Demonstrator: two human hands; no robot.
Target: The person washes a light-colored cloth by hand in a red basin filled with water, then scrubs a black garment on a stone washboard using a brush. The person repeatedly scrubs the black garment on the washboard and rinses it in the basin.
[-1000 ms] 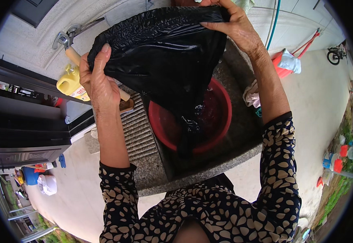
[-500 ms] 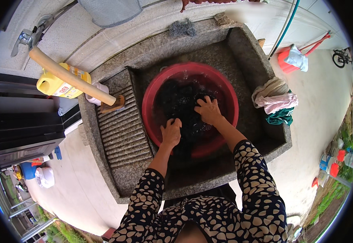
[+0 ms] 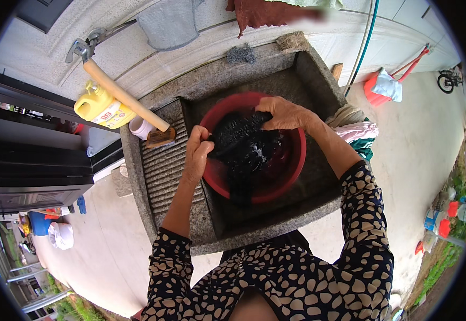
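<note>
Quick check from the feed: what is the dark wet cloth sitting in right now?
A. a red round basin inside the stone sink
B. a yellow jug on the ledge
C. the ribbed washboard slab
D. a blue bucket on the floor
A: both hands, left hand and right hand, hold the dark cloth in the red basin, which stands in the stone sink.

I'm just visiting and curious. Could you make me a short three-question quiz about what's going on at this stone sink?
1. True or false: both hands grip the black cloth.
2. What does the cloth hang over? A) the red basin B) the yellow jug C) the ribbed washboard
3. Fill in: the pile of pink and green clothes lies on the sink's ____ rim, from the person's side.

Key:
1. True: the left hand and right hand each pinch an edge.
2. A
3. right
</note>
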